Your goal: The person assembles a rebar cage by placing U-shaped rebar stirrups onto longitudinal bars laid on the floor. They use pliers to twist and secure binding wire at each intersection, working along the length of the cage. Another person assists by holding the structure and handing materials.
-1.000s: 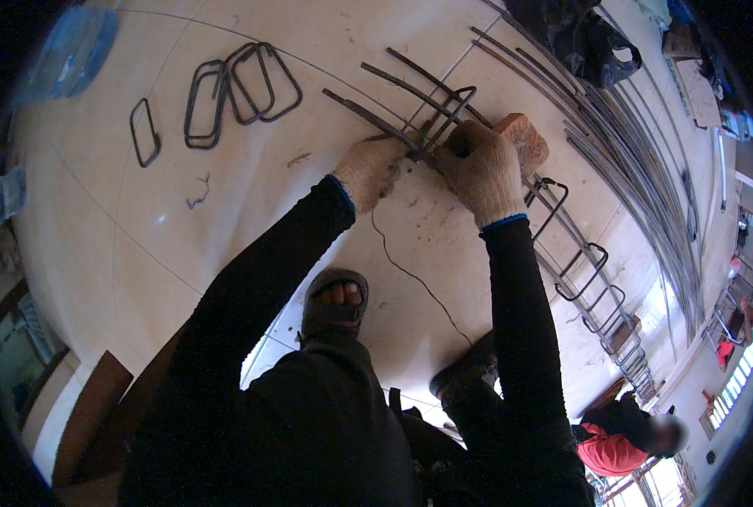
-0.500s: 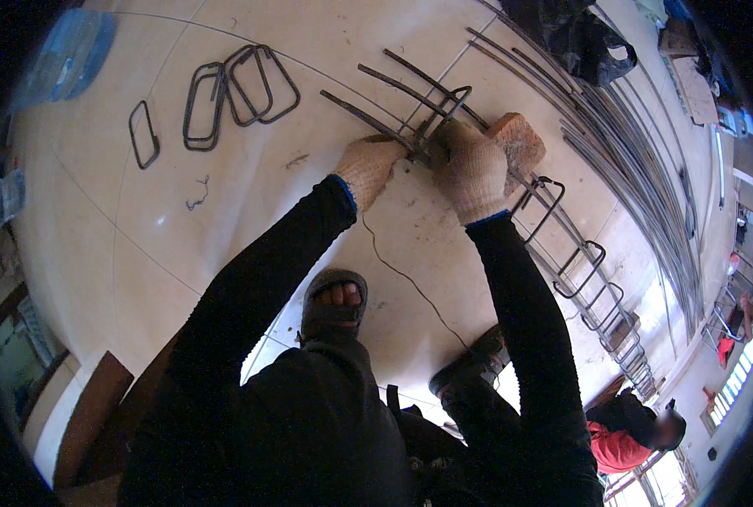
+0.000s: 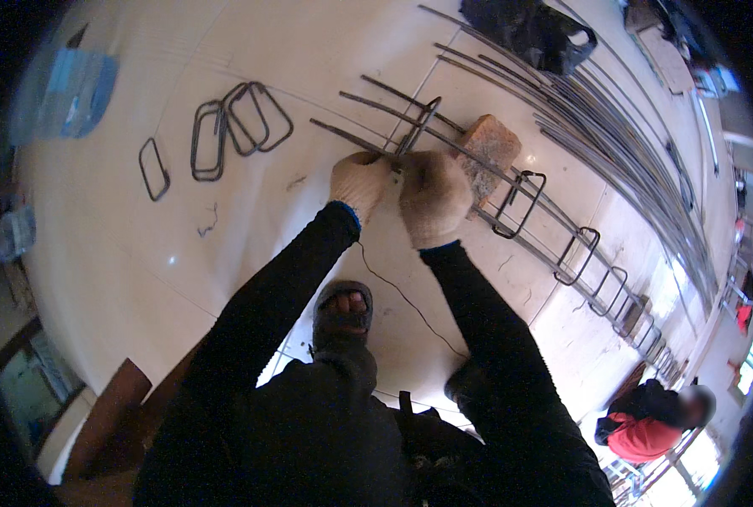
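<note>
Dark steel is running slantwise across our view: a long frame of thin bars (image 3: pixel 545 203) and hoops is lying with its axis from upper left to lower right, over a pale tiled floor (image 3: pixel 266 228). We are working at its upper-left end, both hands close together at the lowest bar. Our left hand (image 3: pixel 361 182) is sitting nearer the free bar ends, which are poking out up and to the left; our right hand (image 3: pixel 435 194) is lying nearer the frame's long body, which is stretching away past it to the lower right. One hoop (image 3: pixel 419 122) is standing around the bars just beyond our fingertips, its upper end leaning to the right. Just up and right of our right hand, a brick (image 3: pixel 490 139) is sitting beneath the bars. We are reaching forward with both forearms, left slanting up and rightward, right slanting up and leftward, backs of the gloves showing. Our right hand is curling into a rounded fist, but its fingertips are hiding beneath the glove; we cannot tell how firmly either hand is gripping, or what exactly is between them. Thin wire (image 3: pixel 408 293) is trailing below, toward our right foot.
</note>
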Demonstrator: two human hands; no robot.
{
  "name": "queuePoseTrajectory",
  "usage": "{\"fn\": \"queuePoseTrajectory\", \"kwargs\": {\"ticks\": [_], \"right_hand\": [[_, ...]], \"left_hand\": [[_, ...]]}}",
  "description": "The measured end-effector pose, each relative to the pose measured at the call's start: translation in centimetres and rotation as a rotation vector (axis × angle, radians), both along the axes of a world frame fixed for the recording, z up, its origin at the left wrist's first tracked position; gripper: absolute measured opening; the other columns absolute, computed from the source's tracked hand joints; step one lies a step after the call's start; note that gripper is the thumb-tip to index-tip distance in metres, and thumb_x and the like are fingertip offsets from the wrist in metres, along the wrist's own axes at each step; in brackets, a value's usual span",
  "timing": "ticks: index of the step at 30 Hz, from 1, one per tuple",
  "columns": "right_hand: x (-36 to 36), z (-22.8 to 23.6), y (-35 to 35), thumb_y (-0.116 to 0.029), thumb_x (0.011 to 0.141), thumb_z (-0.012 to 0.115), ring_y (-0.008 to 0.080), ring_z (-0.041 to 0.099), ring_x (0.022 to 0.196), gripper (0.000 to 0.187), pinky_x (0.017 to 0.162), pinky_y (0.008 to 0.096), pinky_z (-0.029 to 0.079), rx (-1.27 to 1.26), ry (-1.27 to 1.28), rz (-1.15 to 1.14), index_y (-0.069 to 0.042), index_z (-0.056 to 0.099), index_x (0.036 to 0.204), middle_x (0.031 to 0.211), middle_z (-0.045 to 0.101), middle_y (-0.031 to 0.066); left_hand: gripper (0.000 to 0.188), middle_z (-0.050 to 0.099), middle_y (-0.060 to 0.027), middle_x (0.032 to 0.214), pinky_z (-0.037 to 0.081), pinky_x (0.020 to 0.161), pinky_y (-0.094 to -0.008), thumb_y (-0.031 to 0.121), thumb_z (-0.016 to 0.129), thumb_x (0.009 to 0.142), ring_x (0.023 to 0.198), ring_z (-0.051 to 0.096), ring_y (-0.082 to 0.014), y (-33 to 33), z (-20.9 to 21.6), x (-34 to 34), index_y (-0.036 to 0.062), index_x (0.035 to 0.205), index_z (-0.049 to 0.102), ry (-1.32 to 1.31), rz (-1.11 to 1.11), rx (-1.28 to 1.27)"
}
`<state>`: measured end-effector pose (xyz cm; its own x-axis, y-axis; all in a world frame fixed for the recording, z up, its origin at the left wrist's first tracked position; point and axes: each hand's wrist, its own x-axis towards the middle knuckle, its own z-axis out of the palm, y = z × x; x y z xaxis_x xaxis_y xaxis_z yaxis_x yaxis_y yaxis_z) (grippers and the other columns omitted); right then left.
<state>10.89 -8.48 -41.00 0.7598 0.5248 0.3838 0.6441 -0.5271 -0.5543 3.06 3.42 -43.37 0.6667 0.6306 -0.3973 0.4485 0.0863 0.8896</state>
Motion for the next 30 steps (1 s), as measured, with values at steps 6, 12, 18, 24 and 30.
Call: {"fn": "queuePoseTrajectory", "kwargs": {"ticks": [6, 12, 18, 24, 30], "right_hand": [[-1.8, -1.2, 0.6, -0.023, 0.082, 0.077, 0.0393, 0.064, 0.102, 0.013, 0.091, 0.0519, 0.051, 0.118, 0.072, -0.013, -0.013, 0.073, 0.088, 0.092, 0.068, 0.0123], [0.4, -0.7, -0.6, -0.017, 0.083, 0.077, 0.0386, 0.064, 0.095, 0.009, 0.084, 0.0498, 0.052, 0.020, 0.049, 0.160, -0.010, 0.075, 0.089, 0.091, 0.068, 0.0123], [0.3, -0.5, -0.5, -0.014, 0.083, 0.078, 0.0377, 0.066, 0.095, 0.009, 0.083, 0.0494, 0.054, 0.025, 0.094, 0.166, -0.010, 0.076, 0.091, 0.092, 0.069, 0.0108], [0.6, -0.1, -1.5, -0.013, 0.080, 0.080, 0.0359, 0.067, 0.098, 0.012, 0.097, 0.0535, 0.053, 0.078, 0.062, 0.298, -0.012, 0.076, 0.092, 0.095, 0.070, 0.0098], [-3.4, 2.5, -0.3, -0.013, 0.079, 0.082, 0.0342, 0.067, 0.114, 0.019, 0.111, 0.0593, 0.046, 0.053, 0.111, 0.032, -0.012, 0.078, 0.097, 0.106, 0.074, 0.0092]], "left_hand": [[0.032, 0.079, -0.0209, 0.108, 0.056, 0.087, -0.0428, 0.023, 0.068, 0.095, 0.097, 0.075, -0.0362, 0.7, 2.0, 0.9, -0.0032, 0.111, 0.077, 0.168, 0.000, 0.060], [0.026, 0.076, -0.0216, 0.107, 0.056, 0.088, -0.0521, 0.027, 0.065, 0.096, 0.103, 0.071, -0.0452, -1.4, 5.4, -1.1, 0.0069, 0.108, 0.076, 0.313, -0.160, 0.574], [0.031, 0.076, -0.0229, 0.106, 0.055, 0.090, -0.0512, 0.031, 0.064, 0.097, 0.104, 0.071, -0.0439, 2.3, 6.0, -0.8, 0.0041, 0.109, 0.075, 0.172, -0.444, 0.524], [0.040, 0.075, -0.0271, 0.105, 0.054, 0.091, -0.0475, 0.032, 0.063, 0.100, 0.105, 0.071, -0.0428, 3.1, 8.5, 0.6, -0.0050, 0.110, 0.073, 0.250, -0.423, 0.260], [0.038, 0.072, -0.0191, 0.086, 0.054, 0.077, -0.0424, 0.029, 0.061, 0.101, 0.082, 0.070, -0.0322, 2.5, 13.1, 1.0, -0.0073, 0.103, 0.072, 0.334, -0.492, 0.177]]}}
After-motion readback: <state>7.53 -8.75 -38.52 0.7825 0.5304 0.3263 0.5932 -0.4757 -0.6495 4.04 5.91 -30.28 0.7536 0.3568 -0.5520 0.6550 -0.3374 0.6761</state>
